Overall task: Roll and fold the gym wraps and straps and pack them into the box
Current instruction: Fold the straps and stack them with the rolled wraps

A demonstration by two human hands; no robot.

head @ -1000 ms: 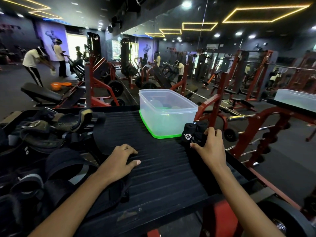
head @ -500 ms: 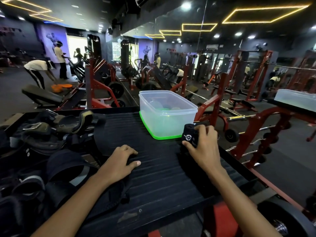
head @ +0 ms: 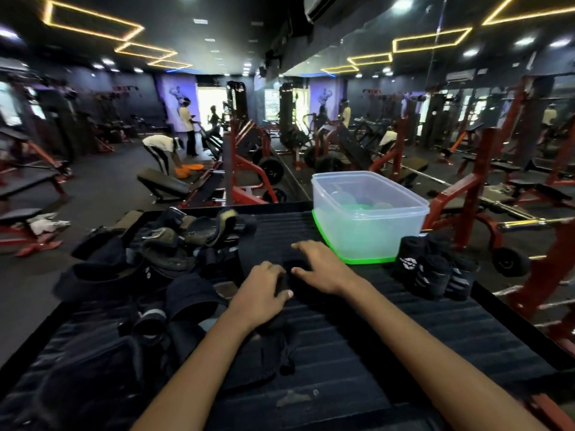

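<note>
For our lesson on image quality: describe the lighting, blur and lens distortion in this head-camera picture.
Head view: dim gym lit by bright ceiling strips and spots, with a blown-out doorway at the back; wide-angle bending curves the edges; slight motion blur softens the background; the dark straps merge into the black mat, while the clear box and both hands stand out.

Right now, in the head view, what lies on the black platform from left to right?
Pile of loose straps → left hand → right hand → box → rolled wraps.
</note>
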